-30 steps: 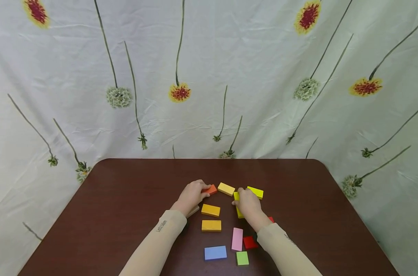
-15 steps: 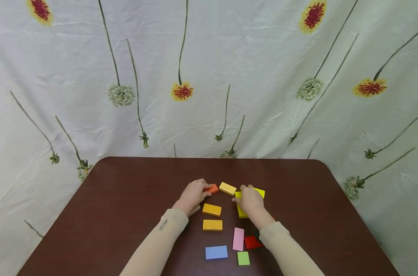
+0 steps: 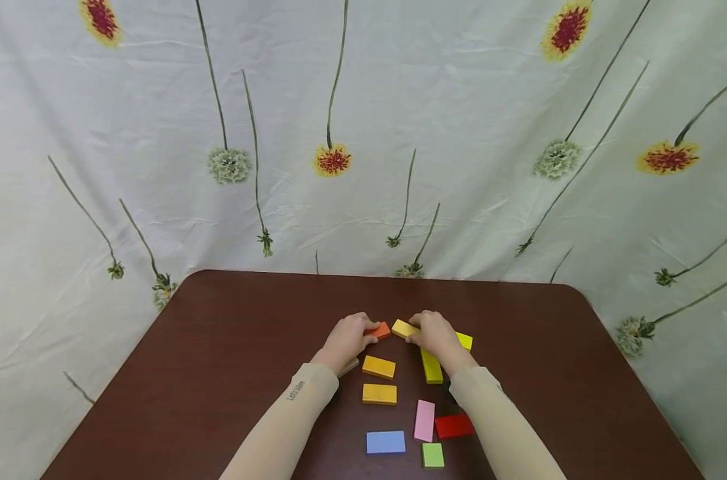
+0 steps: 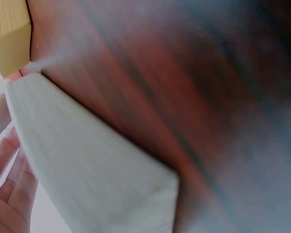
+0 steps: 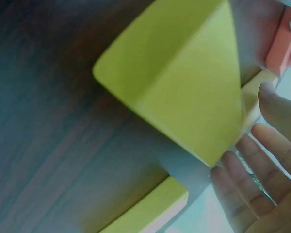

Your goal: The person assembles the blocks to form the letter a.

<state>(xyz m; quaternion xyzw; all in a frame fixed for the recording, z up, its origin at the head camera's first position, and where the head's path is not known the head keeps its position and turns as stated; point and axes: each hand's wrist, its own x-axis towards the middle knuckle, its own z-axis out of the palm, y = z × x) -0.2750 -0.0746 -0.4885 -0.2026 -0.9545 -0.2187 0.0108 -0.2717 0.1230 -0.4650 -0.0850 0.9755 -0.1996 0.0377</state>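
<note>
Head view: on the dark brown table (image 3: 249, 373) I watch from afar, a person's left hand (image 3: 346, 340) pinches an orange block (image 3: 380, 331) between thumb and fingers, while the right hand (image 3: 438, 337) grips the right end of a pale yellow block (image 3: 402, 329) the same way. The two blocks lie nearly end to end toward the far part of the tabletop; whether they touch, I cannot tell.

Just below the right hand, a long yellow block (image 3: 431, 368) points back toward the person, with another yellow block (image 3: 465, 341) to its right, partly hidden by the hand. My right wrist camera puts the long one large in the foreground. Beneath the left wrist sits a grey-beige block (image 3: 350, 366), which fills much of my left wrist picture.

Nearer the person, between the arms, I count an upper amber block (image 3: 378, 367) and a lower amber block (image 3: 379, 395), then a blue block (image 3: 385, 442), a pink block (image 3: 424, 421), a red block (image 3: 454, 426) beside the right sleeve (image 3: 495, 420) and a small green block (image 3: 433, 455). Behind the table hangs a pale flowered cloth (image 3: 471, 113).
</note>
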